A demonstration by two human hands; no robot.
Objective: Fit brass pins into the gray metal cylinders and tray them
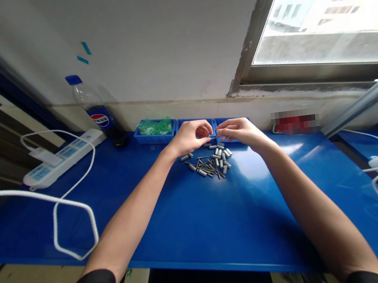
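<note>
Metal cylinders (202,172) and pins (209,165) lay loose, many seemingly remaining, none visibly finished, near my left hand (187,135) and right hand (244,131), fingers (203,125) curled, their hold unclear.

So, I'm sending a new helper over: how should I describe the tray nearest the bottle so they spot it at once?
Along the wall at the back of the blue table stands a row of three blue trays. Take the left-end tray, nearest the soda bottle. Green plastic shows inside it, and none in the other two.
</note>
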